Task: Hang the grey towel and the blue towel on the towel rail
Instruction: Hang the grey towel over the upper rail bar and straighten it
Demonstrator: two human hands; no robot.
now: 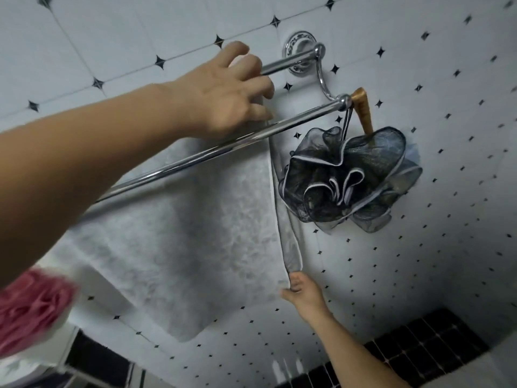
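Grey towel [179, 242] draped over towel rail [195, 155], frame centre, first half about done. Left hand [226, 99] at top fold, fingers loosely curled on cloth. Right hand [303, 294] pinches lower right corner, straightening. Blue towel not in view; hanging still left.

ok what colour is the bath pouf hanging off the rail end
Dark grey-black mesh pouf with pale edging, seen in the head view.
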